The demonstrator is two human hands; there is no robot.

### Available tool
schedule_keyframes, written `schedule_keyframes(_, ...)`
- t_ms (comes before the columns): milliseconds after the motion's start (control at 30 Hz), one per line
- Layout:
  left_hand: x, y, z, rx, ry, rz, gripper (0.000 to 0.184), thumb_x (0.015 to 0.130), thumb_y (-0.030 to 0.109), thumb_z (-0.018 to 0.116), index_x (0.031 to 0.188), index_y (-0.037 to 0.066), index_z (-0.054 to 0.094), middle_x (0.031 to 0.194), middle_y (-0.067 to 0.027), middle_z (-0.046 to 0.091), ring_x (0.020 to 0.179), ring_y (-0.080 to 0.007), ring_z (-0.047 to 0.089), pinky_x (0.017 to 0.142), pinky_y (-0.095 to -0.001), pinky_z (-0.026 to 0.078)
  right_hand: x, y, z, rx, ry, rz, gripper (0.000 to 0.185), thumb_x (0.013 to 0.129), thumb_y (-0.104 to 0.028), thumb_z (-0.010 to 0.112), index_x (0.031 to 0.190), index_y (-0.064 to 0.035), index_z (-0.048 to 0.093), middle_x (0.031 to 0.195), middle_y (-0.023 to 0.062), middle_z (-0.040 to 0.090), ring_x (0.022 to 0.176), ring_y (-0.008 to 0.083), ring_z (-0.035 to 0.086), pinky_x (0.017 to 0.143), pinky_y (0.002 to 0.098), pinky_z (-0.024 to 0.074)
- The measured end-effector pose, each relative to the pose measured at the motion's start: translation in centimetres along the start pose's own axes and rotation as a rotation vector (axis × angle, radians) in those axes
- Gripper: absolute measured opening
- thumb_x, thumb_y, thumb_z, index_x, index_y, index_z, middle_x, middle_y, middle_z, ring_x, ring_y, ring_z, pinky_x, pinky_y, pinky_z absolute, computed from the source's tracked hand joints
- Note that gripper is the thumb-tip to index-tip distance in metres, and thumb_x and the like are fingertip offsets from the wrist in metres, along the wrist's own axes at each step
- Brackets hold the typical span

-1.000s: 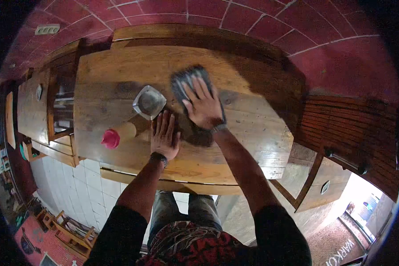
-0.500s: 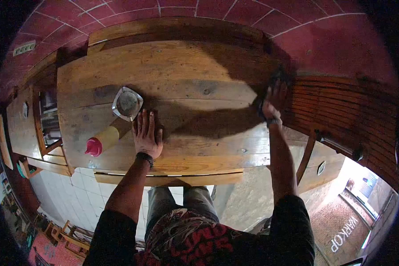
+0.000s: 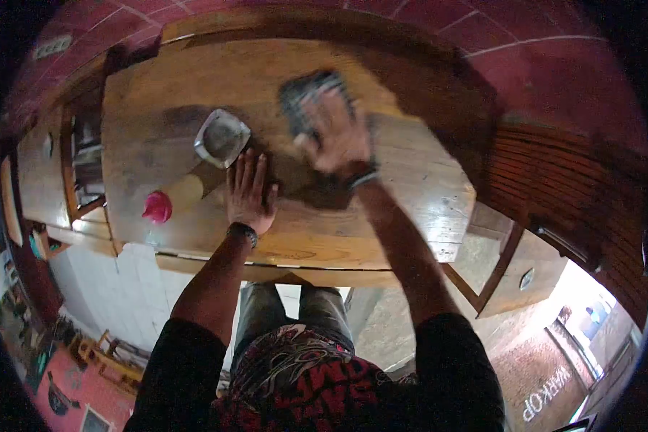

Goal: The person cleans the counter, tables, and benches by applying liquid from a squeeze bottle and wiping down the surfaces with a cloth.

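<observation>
A dark cloth lies on the wooden table, with my right hand spread over it; both are blurred by motion. My left hand rests palm down on the tabletop, fingers extended and slightly apart, holding nothing. Its fingertips are close to a square glass ashtray. Left of that hand, a bottle with a pink cap and a pale yellowish body lies or leans toward the camera's left.
A slatted wooden bench stands right of the table. Another table is at the left, and one more at the lower right. A red tiled wall runs behind the table.
From the table's right end half a second ago, my right hand and the cloth have moved back left to the middle. My left hand remains flat beside the ashtray. The view has shifted.
</observation>
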State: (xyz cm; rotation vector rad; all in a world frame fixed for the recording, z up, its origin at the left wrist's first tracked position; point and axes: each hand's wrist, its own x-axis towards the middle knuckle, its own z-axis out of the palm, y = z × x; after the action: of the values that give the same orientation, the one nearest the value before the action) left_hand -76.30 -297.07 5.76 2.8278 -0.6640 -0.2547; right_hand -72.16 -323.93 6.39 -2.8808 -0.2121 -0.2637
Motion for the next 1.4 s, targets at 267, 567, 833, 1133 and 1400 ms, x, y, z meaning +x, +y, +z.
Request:
schedule_keyframes(267, 0.0, 0.2, -0.2, -0.016, 0.001, 0.007, 0.073, 0.105, 0.041, 0.049, 0.168, 0.012, 0.027, 0.176, -0.0182, 0.017, 0.162, -0.0394, 0.018, 0.131, -0.059, 0.011, -12.0, 21.9, -3.8, -0.387, 0.219, 0.611, 0.055, 0.111, -0.045, 0.048, 0.147, -0.005, 0.059, 0.136, 0.0172, 0.066, 0.128, 0.0388, 0.058, 0.117, 0.0538, 0.0376)
schedule_keyframes(567, -0.1, 0.0, -0.2, -0.088, 0.058, 0.053, 0.068, 0.105, 0.034, 0.049, 0.166, 0.009, 0.031, 0.173, -0.0214, 0.023, 0.16, -0.0421, 0.022, 0.129, -0.0619, 0.014, -5.6, 2.5, -0.2, -0.231, 0.002, 0.35, 0.056, 0.109, -0.042, 0.045, 0.161, -0.018, 0.047, 0.169, 0.0161, 0.038, 0.156, 0.036, 0.035, 0.125, 0.0589, 0.0253)
schedule_keyframes(833, -0.1, 0.4, -0.7, -0.09, 0.037, 0.042, 0.066, 0.106, 0.032, 0.05, 0.164, 0.006, 0.033, 0.173, -0.0208, 0.023, 0.161, -0.0391, 0.021, 0.13, -0.0596, 0.011, -18.0, -6.0, -4.1, 0.117, -0.246, 0.247, 0.062, 0.105, -0.042, 0.054, 0.163, -0.0251, 0.042, 0.173, 0.0133, 0.031, 0.16, 0.0319, 0.028, 0.128, 0.0579, 0.0221)
schedule_keyframes(1133, 0.0, 0.0, -0.4, -0.078, 0.018, 0.044, 0.071, 0.107, 0.039, 0.046, 0.168, 0.009, 0.026, 0.176, -0.0195, 0.017, 0.162, -0.0385, 0.017, 0.13, -0.0607, 0.011, -14.0, 16.1, -1.6, -0.128, 0.023, 0.939, 0.068, 0.11, -0.059, 0.032, 0.135, -0.0069, 0.067, 0.139, 0.0256, 0.064, 0.138, 0.044, 0.051, 0.117, 0.0579, 0.0349)
schedule_keyframes(1400, -0.1, -0.1, -0.1, -0.037, 0.038, 0.047, 0.069, 0.106, 0.04, 0.049, 0.166, 0.011, 0.03, 0.175, -0.0182, 0.018, 0.162, -0.0376, 0.019, 0.13, -0.0602, 0.014, 1.3, -2.8, 3.9, -0.241, 0.0, 0.152, 0.061, 0.109, -0.049, 0.043, 0.165, -0.0261, 0.039, 0.169, 0.0106, 0.04, 0.159, 0.0305, 0.032, 0.129, 0.0572, 0.0184)
